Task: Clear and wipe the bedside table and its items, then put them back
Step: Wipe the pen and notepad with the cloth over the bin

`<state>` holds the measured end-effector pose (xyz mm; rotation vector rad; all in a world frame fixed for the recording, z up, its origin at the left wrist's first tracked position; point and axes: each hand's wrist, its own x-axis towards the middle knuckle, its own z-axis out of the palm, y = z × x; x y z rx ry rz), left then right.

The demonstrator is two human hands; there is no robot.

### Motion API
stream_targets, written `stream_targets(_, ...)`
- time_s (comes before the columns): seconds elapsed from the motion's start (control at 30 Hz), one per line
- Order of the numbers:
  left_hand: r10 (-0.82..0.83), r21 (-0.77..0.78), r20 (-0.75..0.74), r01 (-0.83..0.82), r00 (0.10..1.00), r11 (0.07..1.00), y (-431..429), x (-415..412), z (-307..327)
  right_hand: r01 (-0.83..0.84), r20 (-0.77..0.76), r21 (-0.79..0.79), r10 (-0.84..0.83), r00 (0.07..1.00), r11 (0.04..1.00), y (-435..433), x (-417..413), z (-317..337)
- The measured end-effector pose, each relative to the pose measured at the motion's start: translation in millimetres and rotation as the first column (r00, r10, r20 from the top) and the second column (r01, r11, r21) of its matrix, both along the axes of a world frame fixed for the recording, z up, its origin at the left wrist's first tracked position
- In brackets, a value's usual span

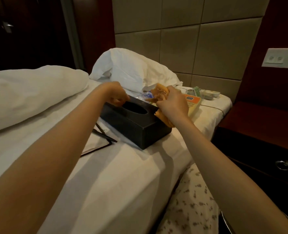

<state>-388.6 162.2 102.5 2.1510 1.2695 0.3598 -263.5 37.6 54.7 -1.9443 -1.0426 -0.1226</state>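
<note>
Black tissue box point(136, 127) lies on the bed point(123, 174). Left hand point(116, 96) has its fingers curled on the box's far rim, gripping it. Right hand point(172, 105) has its fingers clamped round an orange cloth point(159, 92), which touches the box top beside the slot. Dark bedside worktop point(258, 119) stands right of the right fingers.

Your bed point(123, 174), under a white sheet, carries everything; a bunched white duvet point(30, 95) lies along its left side; a white pillow point(131, 70) slumps at the head; near the right edge sits a black tissue box point(136, 129), set at an angle; just left of it a dark-framed card point(96, 146) lies flat with a dark pen point(104, 134) across it; behind the box lies a clear plastic bottle point(145, 95), mostly hidden; further right an orange-and-yellow packet point(194, 103), then pale small trays point(209, 94) near the corner; the dark wooden bedside table point(258, 119) stands beside the bed.
</note>
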Motion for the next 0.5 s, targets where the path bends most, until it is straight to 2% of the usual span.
stream_targets(0.07, -0.005, 0.103, -0.219, 0.028, 0.976, 0.994, 7.0, -20.3, 1.7, -0.056, 0.067, 0.007, 0.056, 0.996, 0.998, 5.4, -12.2, 4.3)
stream_targets(0.1, -0.035, 0.089, -0.307, 0.065, 0.951, 0.994, 9.1, -29.5, 0.8, -0.096, 0.084, 0.004, 0.096, 0.992, 0.995, 8.4, -19.4, 6.3)
stream_targets(0.17, -0.132, -0.008, -0.458, 0.144, 0.879, 0.990, 4.0, -47.0, -1.8, -0.197, 0.061, 0.000, 0.197, 0.979, 0.980, 14.3, -35.4, 11.4)
stream_targets(0.27, -0.282, -0.144, -0.634, 0.248, 0.720, 0.958, -5.3, -64.8, -10.1, -0.324, -0.022, -0.038, 0.324, 0.946, 0.945, 23.8, -56.3, 16.3)
stream_targets(0.33, -0.302, -0.142, -0.697, 0.287, 0.651, 0.947, -7.4, -68.3, -21.1, -0.354, -0.067, -0.052, 0.350, 0.934, 0.934, 29.7, -64.5, 14.9)
stream_targets(0.5, -0.246, 0.046, -0.706, 0.390, 0.664, 0.920, -0.4, -63.7, -44.0, -0.373, -0.240, -0.018, 0.358, 0.902, 0.928, 27.9, -61.2, 12.2)
